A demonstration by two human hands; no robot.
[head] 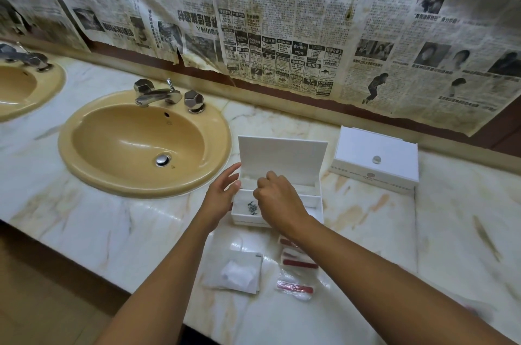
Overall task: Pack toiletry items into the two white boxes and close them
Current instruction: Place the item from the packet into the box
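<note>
The open box (277, 203) stands on the counter (112, 220) just right of the sink (143, 144), lid upright. The left hand (222, 195) rests against the box's left wall, fingers spread. The right hand (277, 201) is above the box interior, fingers curled together; any held item cannot be seen. The closed box (376, 160) sits toward the counter's rear edge. Packets (296, 268) and a pouch (236, 271) lie near the front edge, below the right wrist.
</note>
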